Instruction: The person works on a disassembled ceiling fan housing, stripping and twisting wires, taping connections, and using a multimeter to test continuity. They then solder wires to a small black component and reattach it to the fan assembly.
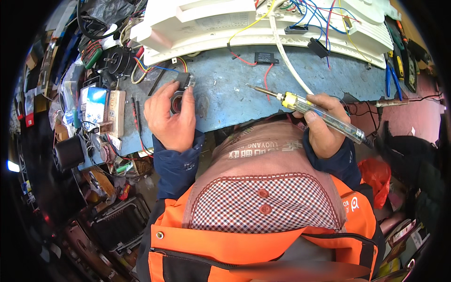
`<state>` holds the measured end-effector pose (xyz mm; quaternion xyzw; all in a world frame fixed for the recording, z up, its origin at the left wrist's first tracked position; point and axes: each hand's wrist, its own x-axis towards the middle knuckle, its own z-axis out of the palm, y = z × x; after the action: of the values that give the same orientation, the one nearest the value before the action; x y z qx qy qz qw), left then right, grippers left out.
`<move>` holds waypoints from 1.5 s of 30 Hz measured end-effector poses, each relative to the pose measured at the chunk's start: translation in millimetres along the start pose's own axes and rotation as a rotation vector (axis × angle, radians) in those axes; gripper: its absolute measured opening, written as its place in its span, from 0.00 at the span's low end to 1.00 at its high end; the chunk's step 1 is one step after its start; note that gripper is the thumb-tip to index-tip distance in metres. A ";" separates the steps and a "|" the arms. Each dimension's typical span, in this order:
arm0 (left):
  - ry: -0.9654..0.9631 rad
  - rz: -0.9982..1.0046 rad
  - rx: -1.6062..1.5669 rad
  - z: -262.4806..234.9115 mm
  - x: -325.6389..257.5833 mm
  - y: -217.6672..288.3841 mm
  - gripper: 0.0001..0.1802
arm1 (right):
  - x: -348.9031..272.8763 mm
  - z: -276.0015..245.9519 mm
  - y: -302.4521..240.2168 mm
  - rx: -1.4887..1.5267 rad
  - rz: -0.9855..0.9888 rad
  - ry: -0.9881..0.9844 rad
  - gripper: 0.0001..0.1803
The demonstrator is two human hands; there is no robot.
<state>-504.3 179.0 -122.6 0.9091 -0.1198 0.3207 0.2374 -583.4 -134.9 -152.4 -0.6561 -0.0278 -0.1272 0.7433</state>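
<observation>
My right hand (326, 124) is wrapped round a soldering iron (300, 105) with a clear handle and a yellow collar. The iron's thin metal tip points left over the blue bench, touching nothing. My left hand (171, 115) is closed, with thumb and forefinger at a small black boxy component (183, 79) that has coloured wires behind it. Below the fingertips a round, dark reddish object (177, 102) shows partly; the hand hides the rest. To the right on the bench lies a black rectangular capacitor (266, 58) with red leads.
A large white plastic appliance housing (197, 28) with loose wires spans the bench's (225, 101) far side. At left are a power strip (116, 113), a blue-white box (94, 102) and a red-black probe (136, 115). Blue-handled pliers (392, 82) and other tools stand at right.
</observation>
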 end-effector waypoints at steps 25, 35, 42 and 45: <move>-0.989 0.067 -0.318 -16.0 29.8 19.3 0.03 | -5.0 -12.4 11.0 0.268 0.074 0.055 0.18; -0.607 0.466 -0.275 31.6 8.1 44.4 0.21 | -3.7 -13.5 15.7 0.409 0.048 0.107 0.18; -0.559 0.525 -0.174 -24.4 -19.1 17.3 0.14 | -3.4 -16.5 17.0 0.405 0.060 0.102 0.20; -0.614 0.497 0.049 -80.3 -40.7 -8.4 0.09 | -2.7 -18.7 18.6 0.423 0.054 0.092 0.20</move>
<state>-574.6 229.7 -96.9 0.9113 -0.3941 0.0844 0.0841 -584.2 -150.9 -173.5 -0.4797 -0.0022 -0.1286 0.8680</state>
